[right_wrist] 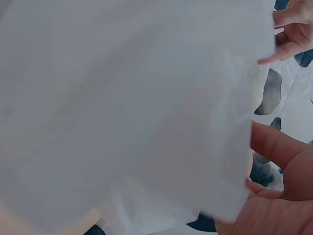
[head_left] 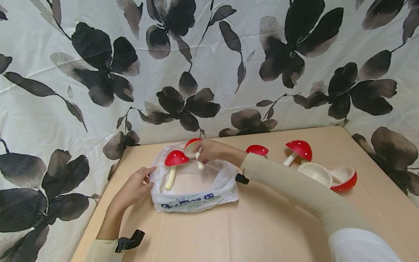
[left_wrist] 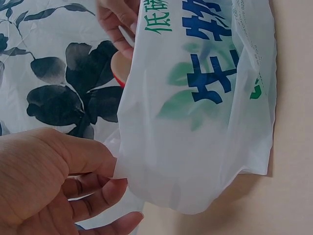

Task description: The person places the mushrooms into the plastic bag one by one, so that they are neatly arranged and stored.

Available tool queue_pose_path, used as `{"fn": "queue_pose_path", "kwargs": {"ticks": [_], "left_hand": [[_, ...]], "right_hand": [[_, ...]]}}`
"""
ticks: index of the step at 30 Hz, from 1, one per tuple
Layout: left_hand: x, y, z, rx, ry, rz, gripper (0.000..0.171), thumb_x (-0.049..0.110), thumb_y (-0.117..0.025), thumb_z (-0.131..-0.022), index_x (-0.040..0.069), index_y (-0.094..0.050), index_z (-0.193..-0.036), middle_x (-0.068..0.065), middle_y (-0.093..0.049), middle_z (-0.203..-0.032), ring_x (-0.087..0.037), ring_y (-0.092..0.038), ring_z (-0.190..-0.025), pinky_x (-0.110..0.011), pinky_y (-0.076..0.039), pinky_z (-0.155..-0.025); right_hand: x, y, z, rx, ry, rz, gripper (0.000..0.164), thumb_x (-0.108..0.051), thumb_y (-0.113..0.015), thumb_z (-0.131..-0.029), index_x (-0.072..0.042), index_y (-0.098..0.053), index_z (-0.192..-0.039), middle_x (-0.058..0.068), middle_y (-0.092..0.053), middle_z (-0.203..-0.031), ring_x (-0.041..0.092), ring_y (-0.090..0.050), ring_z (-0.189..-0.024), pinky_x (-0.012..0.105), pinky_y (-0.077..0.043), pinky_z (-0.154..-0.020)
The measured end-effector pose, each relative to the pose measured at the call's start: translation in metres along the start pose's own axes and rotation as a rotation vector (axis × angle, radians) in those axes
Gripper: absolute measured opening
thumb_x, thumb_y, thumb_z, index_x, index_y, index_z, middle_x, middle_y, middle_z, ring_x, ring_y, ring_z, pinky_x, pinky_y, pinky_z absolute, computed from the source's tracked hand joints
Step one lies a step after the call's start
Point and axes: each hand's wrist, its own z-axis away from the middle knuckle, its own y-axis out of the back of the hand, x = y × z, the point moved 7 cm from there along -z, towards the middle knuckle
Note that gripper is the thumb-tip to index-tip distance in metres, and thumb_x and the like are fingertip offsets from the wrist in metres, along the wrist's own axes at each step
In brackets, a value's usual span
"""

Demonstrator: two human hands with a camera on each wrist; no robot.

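Pinching a red-capped mushroom (head_left: 189, 149) by its stem, the right hand (head_left: 211, 151) was right at the mouth of a plastic bag (head_left: 196, 205). The left hand (head_left: 135, 185) had the bag's edge nipped between thumb and finger. A second mushroom (head_left: 176, 158) was in there too, and some more red-capped pieces (head_left: 299, 149) were kinda hanging out rightward on the tan table (head_left: 183, 236).

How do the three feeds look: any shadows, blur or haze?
Head view: bright, a soft shadow on the table beneath the right sleeve; left wrist view: the plastic bag fairly sharp, with a shadow beside it; right wrist view: the bag fills most of the frame as soft grey haze, the right hand at the edge clearer.
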Motion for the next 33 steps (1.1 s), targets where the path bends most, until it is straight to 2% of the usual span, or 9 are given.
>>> {"fn": "queue_pose_path", "kwargs": {"ticks": [8,17,26,33], "left_hand": [[-0.002,-0.001,-0.001,-0.005,-0.004,-0.002,0.052,-0.006,-0.065,-0.086,-0.014,-0.055,-0.136,-0.008,-0.054,-0.089,-0.02,-0.051,-0.081,-0.025,-0.043,-0.066],[-0.003,-0.003,0.0,-0.013,-0.001,0.006,0.052,-0.006,-0.064,-0.086,-0.014,-0.054,-0.136,-0.008,-0.054,-0.091,-0.02,-0.052,-0.082,-0.025,-0.043,-0.065],[-0.002,-0.005,-0.002,-0.004,0.009,-0.001,0.052,-0.006,-0.065,-0.086,-0.014,-0.054,-0.136,-0.007,-0.054,-0.09,-0.02,-0.051,-0.081,-0.025,-0.043,-0.065],[-0.001,-0.005,-0.002,-0.001,0.028,-0.003,0.052,-0.006,-0.065,-0.086,-0.013,-0.054,-0.137,-0.007,-0.053,-0.09,-0.021,-0.051,-0.081,-0.025,-0.042,-0.065]], "right_hand": [[-0.005,-0.005,-0.006,0.026,0.01,-0.007,0.04,0.009,-0.065,-0.09,0.008,-0.056,-0.129,0.013,-0.059,-0.096,0.019,-0.06,-0.083,0.032,-0.06,-0.078],[0.0,-0.01,-0.012,0.033,0.003,-0.009,0.035,0.01,-0.066,-0.089,0.011,-0.058,-0.123,0.013,-0.057,-0.093,0.019,-0.06,-0.079,0.031,-0.06,-0.076],[0.011,-0.011,-0.019,0.036,0.043,0.096,0.035,0.009,-0.067,-0.088,0.009,-0.063,-0.123,0.012,-0.06,-0.092,0.017,-0.058,-0.075,0.024,-0.056,-0.07],[0.014,-0.012,-0.016,0.011,0.078,0.193,0.04,0.006,-0.069,-0.088,0.005,-0.066,-0.128,0.015,-0.064,-0.103,0.017,-0.057,-0.081,0.021,-0.053,-0.07]]}}
